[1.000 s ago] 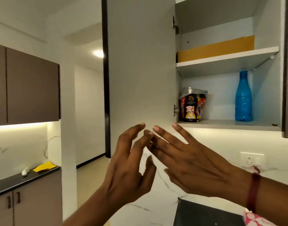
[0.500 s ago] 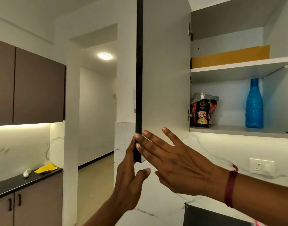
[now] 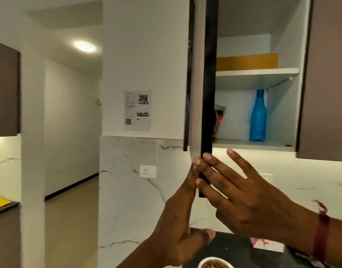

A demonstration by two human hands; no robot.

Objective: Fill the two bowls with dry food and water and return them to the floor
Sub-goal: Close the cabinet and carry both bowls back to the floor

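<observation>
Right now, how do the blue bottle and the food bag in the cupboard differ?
The bottle is plain blue; the bag is printed in several colours. The bottle stands taller than the bag. The bottle shows whole; the bag is mostly hidden behind the door. Both stand on the lower shelf.

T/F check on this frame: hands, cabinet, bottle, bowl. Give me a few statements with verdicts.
1. The left hand and right hand both touch the lower end of the cabinet door, fingers straight. True.
2. The blue bottle lies on its side on the upper shelf. False: it stands upright on the lower shelf.
3. The food bag is partly hidden behind the door. True.
4. The bowl at the bottom edge of the frame is empty. False: it holds dry food.
</observation>
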